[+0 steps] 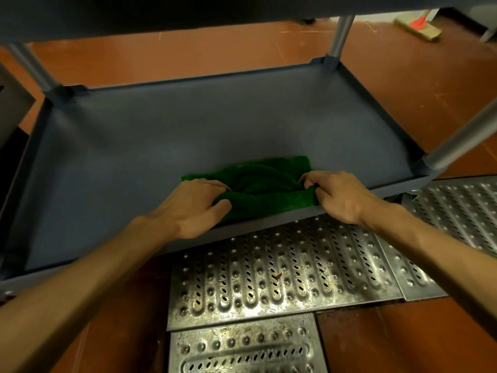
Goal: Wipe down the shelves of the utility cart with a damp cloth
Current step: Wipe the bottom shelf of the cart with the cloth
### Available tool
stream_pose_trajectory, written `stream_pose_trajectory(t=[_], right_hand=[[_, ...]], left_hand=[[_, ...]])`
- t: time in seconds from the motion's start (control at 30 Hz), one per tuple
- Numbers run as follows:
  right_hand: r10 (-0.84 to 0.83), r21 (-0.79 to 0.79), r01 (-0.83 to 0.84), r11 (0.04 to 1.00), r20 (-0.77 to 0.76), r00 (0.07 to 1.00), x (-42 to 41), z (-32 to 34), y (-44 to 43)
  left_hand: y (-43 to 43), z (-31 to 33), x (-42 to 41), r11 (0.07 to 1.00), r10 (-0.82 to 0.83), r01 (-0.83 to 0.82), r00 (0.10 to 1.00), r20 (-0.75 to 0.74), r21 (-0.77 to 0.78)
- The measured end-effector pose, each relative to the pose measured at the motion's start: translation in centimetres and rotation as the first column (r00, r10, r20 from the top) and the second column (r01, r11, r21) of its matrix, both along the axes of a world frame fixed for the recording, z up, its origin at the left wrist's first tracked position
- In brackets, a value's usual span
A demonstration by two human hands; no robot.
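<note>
Cart shelf, the lower one, is plain dark grey with a raised rim. Fuzzy green cloth lies bunched at its near edge, left hand and right hand each gripping an end.

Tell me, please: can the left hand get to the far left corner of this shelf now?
Probably yes. The left hand grips the green cloth at the near edge, and the grey shelf lies bare up to that corner.
</note>
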State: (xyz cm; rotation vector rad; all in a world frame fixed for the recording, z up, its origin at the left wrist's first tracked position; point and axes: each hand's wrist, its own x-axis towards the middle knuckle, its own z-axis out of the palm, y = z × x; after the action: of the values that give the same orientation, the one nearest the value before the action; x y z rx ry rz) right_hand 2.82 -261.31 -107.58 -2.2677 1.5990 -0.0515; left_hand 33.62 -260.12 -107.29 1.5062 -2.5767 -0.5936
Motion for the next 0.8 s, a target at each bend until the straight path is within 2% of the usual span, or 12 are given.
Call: stream_pose_trajectory(t=[0.17,0.33,0.47,0.6,0.8], right_hand=[[-0.003,0.006,0.003,1.000,0.026,1.000,0.8,0.7,-0.1],[0.023,0.070,-0.023,0.997,0.009,1.000,1.9,1.1,-1.6],[-0.035,0.144,0.028,0.989,0.045,0.998,2.7,1.0,-2.7],[0.045,0.174,-0.047,0.984,0.015,0.999,3.6,0.8,-3.1],[0.063,0.191,-0.069,0.979,0.038,0.997,4.8,1.0,-2.7]], left_hand=[[0.8,0.3,0.7,0.985,0.139,-0.127,0.985,-0.100,0.120],[1.9,0.7,1.7,0.959,0.218,-0.177,0.960,-0.179,0.220],[1.8,0.7,2.0,0.955,0.248,-0.198,0.941,-0.232,0.220],[1.3,0.8,2.5,0.955,0.269,-0.224,0.928,-0.256,0.192],[1.7,0.7,4.3,0.952,0.276,-0.229,0.930,-0.244,0.204]])
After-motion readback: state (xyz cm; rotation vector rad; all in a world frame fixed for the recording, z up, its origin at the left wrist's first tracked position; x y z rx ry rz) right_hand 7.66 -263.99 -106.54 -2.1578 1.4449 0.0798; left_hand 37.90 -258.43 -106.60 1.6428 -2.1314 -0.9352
